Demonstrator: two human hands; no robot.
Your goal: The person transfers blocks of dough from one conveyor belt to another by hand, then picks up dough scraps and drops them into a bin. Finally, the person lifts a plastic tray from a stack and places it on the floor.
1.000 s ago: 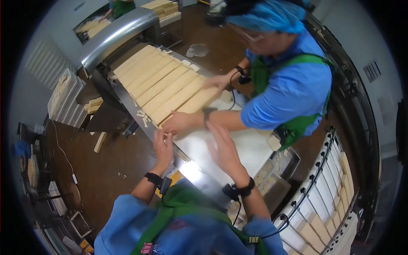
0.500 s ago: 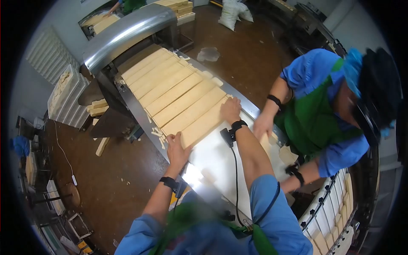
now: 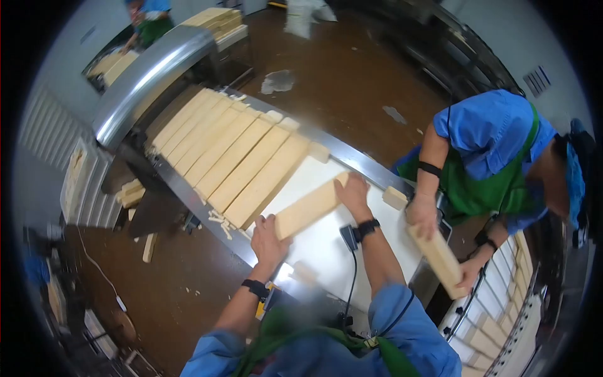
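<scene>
A long pale-yellow slab (image 3: 309, 207), dough-like in look, lies crosswise between my hands on the white belt. My left hand (image 3: 270, 243) is closed on its near left end. The far right end is in the grip of my right hand (image 3: 354, 196). Just beyond it, a row of similar slabs (image 3: 235, 157) sits side by side, a gap of bare belt apart from mine. Small trimmed scraps (image 3: 220, 221) lie along the row's left ends, and short end pieces along its right.
A curved metal machine hood (image 3: 157, 75) spans the belt (image 3: 326, 264) at the far end. At right, a co-worker (image 3: 490, 157) holds another slab (image 3: 440, 261) in both hands over a slotted rack (image 3: 487, 320). A short offcut (image 3: 394, 198) rests near the belt's right edge.
My hands have drawn the nearest slab away from the row, toward me and to the right. The co-worker has lifted a slab toward the rack. My view has shifted slightly.
</scene>
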